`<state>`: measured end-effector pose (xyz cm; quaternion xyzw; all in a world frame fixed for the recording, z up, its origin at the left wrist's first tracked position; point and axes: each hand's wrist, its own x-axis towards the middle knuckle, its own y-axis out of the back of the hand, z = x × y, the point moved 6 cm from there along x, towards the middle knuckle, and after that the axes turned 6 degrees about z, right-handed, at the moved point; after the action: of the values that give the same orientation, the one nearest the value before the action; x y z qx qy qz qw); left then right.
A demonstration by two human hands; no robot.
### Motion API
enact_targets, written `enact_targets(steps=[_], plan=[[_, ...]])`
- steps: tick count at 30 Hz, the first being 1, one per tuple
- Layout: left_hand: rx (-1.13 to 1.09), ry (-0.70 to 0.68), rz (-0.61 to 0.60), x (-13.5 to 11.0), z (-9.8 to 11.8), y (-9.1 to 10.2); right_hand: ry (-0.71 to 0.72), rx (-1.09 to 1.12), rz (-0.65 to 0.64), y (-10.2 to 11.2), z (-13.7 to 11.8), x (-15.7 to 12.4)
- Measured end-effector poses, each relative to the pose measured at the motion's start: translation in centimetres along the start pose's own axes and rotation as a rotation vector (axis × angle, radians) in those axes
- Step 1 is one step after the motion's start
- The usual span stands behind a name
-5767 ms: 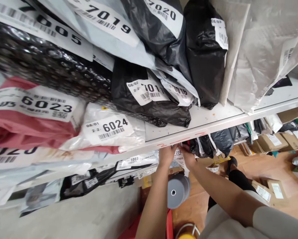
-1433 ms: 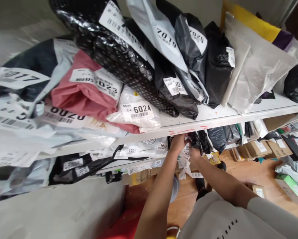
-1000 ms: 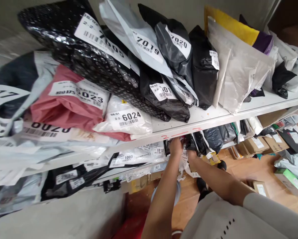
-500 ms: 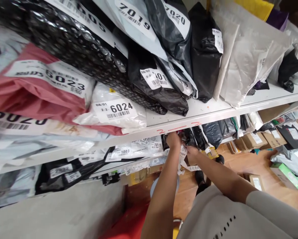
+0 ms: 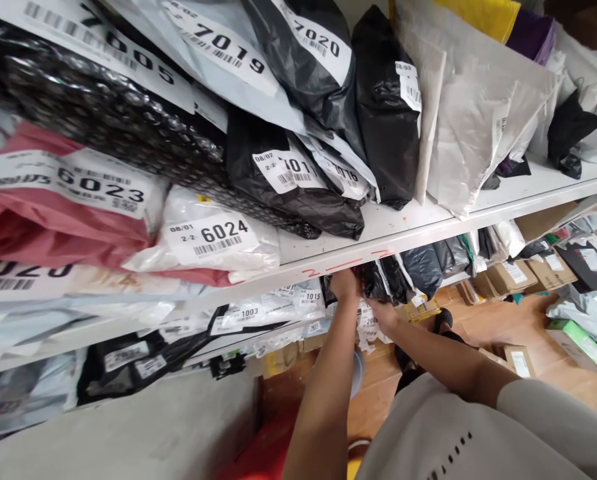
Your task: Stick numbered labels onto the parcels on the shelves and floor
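Below the edge of the upper shelf, my left hand (image 5: 345, 285) reaches in among the packages on the lower shelf, against a black plastic parcel (image 5: 327, 291). Its fingertips are hidden by the shelf and the packages. My right hand (image 5: 384, 316) is just to the right and lower, fingers closed at the top of a strip of white printed labels (image 5: 371, 321). The strip hangs down, with numbers such as 2008 on it. Dark plastic parcels (image 5: 394, 279) stand right behind my hands. To the left lies a white parcel labelled 1015 (image 5: 309, 298).
The upper shelf edge (image 5: 323, 261) runs just above my hands, with several labelled bags on it, among them a white one marked 6024 (image 5: 213, 233). Cardboard boxes (image 5: 513, 277) and a green box (image 5: 581, 345) are at the right. A red object (image 5: 263, 440) is below.
My right hand has moved slightly down and away from my left hand. The label strip now hangs straighter. The view has shifted, so the upper shelf's bags appear further left.
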<state>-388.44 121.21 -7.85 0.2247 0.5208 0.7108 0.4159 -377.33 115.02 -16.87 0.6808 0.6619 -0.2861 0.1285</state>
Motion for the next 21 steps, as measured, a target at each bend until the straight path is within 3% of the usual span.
enact_targets(steps=[3, 6, 10, 14, 18, 21], plan=[[-0.023, -0.040, -0.007, -0.5, 0.4, 0.6, -0.073, 0.019, -0.209, 0.6, 0.5, -1.8], [-0.071, -0.133, 0.021, -2.1, 1.1, 1.7, -0.121, -0.006, -0.379, 2.7, 0.3, -3.5], [-0.300, -0.240, -0.005, -4.2, 1.0, 2.4, -0.112, 0.003, -0.537, 4.9, -1.4, -5.0], [-0.428, -0.249, -0.125, -4.0, -1.1, 2.1, -0.030, 0.124, -0.452, 4.0, -2.8, -5.1], [-0.467, -0.297, -0.217, -3.3, -2.4, 2.1, 0.002, 0.250, -0.278, 1.0, -1.9, -4.0], [-0.493, -0.282, -0.217, -3.0, -3.0, 2.1, 0.034, 0.263, -0.138, -0.8, -0.9, -2.6]])
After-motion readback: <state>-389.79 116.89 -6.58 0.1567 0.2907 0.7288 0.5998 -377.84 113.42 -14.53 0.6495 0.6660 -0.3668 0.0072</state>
